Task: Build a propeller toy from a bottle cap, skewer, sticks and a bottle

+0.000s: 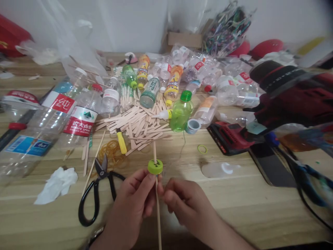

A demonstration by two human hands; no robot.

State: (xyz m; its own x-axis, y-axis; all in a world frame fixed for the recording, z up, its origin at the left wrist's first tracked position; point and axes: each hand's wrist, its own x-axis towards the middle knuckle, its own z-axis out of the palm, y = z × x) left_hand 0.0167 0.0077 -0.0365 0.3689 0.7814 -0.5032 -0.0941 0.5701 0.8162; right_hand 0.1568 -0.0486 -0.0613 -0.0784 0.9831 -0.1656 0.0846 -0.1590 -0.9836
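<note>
The green cap [155,167] sits on the stick [159,222] above the table [187,225], its rim pinched by the left hand's [132,199] closed fingers. The right hand's [188,201] fingers curl beside it, their grip unclear. The cap looks light, stiff, best held by its rim; the thin stick could snap.

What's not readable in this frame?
All head view:
Wooden stick: lower end cut off by the bottom edge.
Green cap: dark marking on top too small and blurred to read.
Right hand: curled fingers hide what, if anything, it grips.
Power drill: blurred, cut off by the right edge.
</note>
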